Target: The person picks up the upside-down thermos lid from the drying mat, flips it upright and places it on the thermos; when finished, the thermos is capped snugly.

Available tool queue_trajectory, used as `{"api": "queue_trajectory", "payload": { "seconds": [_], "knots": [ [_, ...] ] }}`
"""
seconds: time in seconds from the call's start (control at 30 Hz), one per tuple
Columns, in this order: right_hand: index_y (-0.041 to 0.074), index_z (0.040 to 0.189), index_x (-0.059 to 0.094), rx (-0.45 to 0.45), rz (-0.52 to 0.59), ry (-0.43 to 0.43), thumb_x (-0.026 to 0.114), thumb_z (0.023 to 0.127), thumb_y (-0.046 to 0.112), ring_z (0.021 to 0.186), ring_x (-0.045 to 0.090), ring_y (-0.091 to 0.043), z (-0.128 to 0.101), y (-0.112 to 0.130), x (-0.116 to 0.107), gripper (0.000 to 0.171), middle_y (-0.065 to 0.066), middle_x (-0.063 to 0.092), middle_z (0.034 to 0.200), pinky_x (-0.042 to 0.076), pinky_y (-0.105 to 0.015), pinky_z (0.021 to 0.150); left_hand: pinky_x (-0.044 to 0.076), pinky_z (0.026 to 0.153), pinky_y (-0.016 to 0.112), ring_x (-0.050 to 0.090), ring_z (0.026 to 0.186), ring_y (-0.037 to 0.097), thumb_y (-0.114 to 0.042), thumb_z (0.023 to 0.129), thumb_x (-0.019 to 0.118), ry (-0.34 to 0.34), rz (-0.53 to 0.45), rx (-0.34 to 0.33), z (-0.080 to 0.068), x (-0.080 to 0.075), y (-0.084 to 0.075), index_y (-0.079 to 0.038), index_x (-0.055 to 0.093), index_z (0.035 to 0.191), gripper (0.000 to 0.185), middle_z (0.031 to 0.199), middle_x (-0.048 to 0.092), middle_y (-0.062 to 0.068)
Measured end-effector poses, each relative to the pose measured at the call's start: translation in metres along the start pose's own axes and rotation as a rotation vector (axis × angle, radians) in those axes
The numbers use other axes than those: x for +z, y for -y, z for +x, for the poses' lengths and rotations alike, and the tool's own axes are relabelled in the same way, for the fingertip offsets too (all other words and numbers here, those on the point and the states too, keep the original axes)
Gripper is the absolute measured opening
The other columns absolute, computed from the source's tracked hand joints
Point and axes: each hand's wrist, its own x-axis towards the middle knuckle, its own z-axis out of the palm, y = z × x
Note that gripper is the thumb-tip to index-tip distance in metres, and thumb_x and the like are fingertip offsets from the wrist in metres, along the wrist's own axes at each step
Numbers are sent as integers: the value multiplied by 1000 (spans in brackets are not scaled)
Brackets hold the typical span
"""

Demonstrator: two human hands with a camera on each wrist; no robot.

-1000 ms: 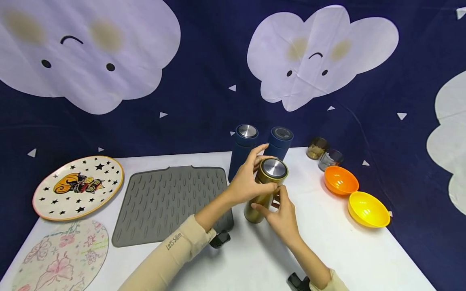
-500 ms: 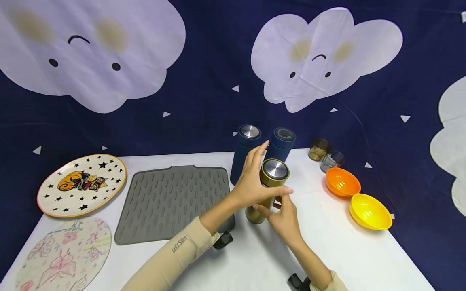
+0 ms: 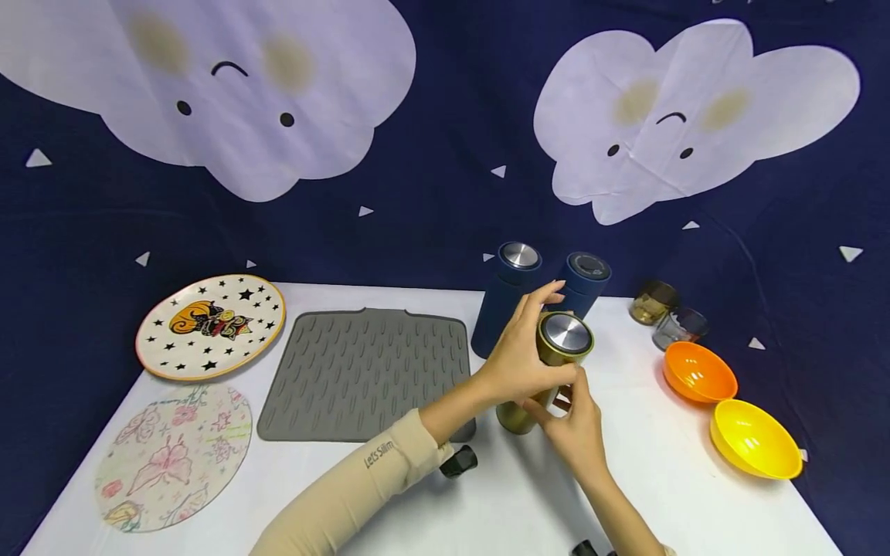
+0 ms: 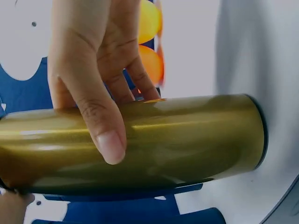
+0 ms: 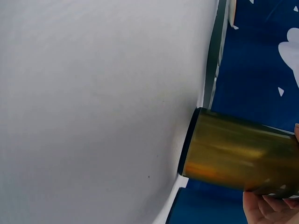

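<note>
Head view: the gold flask (image 3: pixel 549 363) stands on the white table (image 3: pixel 487 494), at five o'clock from two navy flasks (image 3: pixel 506 297). The left hand (image 3: pixel 518 359) grasps its upper body; the right hand (image 3: pixel 573 421) pinches below. Lid on.

Left wrist: thumb (image 4: pixel 100 126) wrapped across the flask.

Right wrist: fingertips (image 5: pixel 268 207) touch its side; base on the table.

The only readable lettering is "Let's Slim", printed in small dark script on the beige sleeve (image 3: pixel 378 455) of the left forearm.

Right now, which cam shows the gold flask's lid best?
Head view: the gold flask stands on the table, its silver lid facing up, with the left hand and right hand on the body. Both wrist views show only the body, no lid.
</note>
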Motion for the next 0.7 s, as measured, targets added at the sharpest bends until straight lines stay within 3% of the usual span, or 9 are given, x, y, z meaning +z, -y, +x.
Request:
{"api": "queue_trajectory", "payload": {
  "seconds": [0.1,0.2,0.3,0.37,0.47,0.53,0.6,0.7],
  "knots": [
    [1,122,47,-2,-2,1,83,76,1,109,64,-37,0,-1,0,58,-19,63,122,55,-51,89,32,117,42,34,144,21,-17,73,80,11,16,-11,0,0,0,-13,21,156,101,153,31,12],
    [2,128,47,-4,-9,-6,83,76,1,107,64,-37,0,-1,1,64,-19,63,120,56,-51,88,36,113,36,43,133,19,-30,73,85,-21,120,-1,1,0,0,-12,26,153,102,142,44,10],
    [6,130,46,19,1,3,84,77,8,109,64,-38,0,0,0,65,-18,63,122,55,-52,90,46,102,27,55,120,21,-18,78,76,24,1,13,3,-3,2,-9,29,151,88,135,53,13],
    [8,130,45,36,2,16,85,78,14,111,64,-38,0,0,0,66,-17,62,125,55,-52,90,34,115,33,45,136,21,-12,77,68,75,-81,6,4,-6,3,-9,25,153,88,146,48,14],
    [8,130,46,47,14,31,85,78,16,113,62,-38,-1,1,-1,66,-18,62,125,53,-54,92,31,117,37,38,139,19,-23,80,72,97,-28,-13,5,-8,5,-11,24,155,90,149,44,11],
    [9,130,46,49,12,32,85,79,17,114,62,-38,-1,1,-2,65,-18,61,127,53,-54,92,33,116,35,41,137,18,-27,78,78,84,17,-15,6,-7,5,-10,27,153,93,144,49,10],
    [8,131,45,49,21,34,85,78,17,114,62,-38,-1,1,-2,66,-18,61,127,53,-55,93,42,108,34,49,128,23,-23,80,75,110,-83,-33,7,-8,6,-9,28,153,88,140,52,12],
    [8,130,45,51,18,33,85,78,18,113,63,-38,0,0,-2,66,-17,62,127,54,-55,92,17,123,46,27,149,22,-13,75,59,173,-275,-83,7,-10,7,-11,20,156,90,159,33,11]
  ]
}}
